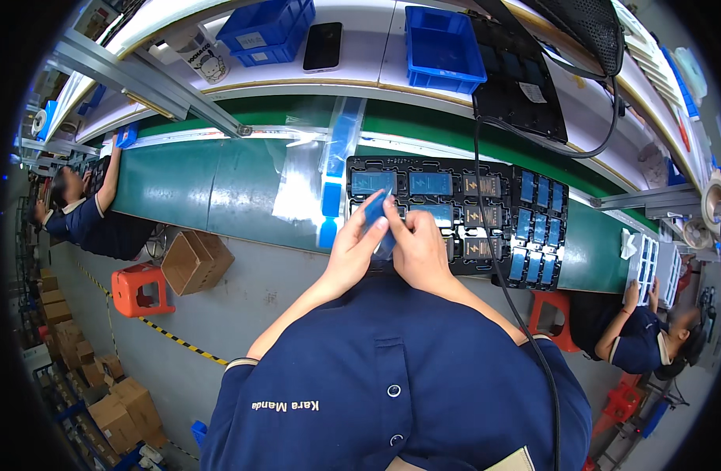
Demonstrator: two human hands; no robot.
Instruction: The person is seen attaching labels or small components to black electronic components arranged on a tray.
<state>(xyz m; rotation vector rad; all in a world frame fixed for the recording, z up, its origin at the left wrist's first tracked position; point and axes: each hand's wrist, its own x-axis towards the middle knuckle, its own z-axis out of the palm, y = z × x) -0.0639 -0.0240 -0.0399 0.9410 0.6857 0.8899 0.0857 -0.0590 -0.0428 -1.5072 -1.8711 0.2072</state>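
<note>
In front of my chest my two hands come together over a flat piece with a blue face (375, 210), possibly a small battery. My left hand (351, 250) is closed on it, thumb against its side. The fingertips of my right hand (422, 253) pinch at its upper edge; fingers partly hide it. Just beyond lies a black tray (439, 163) with flat batteries in its slots. Some carry a blue face (430, 184); those at the right are dark with a bolt mark (482, 186). Left of the tray are a blue film strip (331, 200) and clear plastic sheets (296, 196).
Another black tray (533, 287) holds several blue-faced pieces at the right. A black cable (498, 259) hangs across the trays. The shelf beyond bears blue bins (445, 51) and a phone (323, 47). Co-workers sit at left (89, 204) and right (639, 337).
</note>
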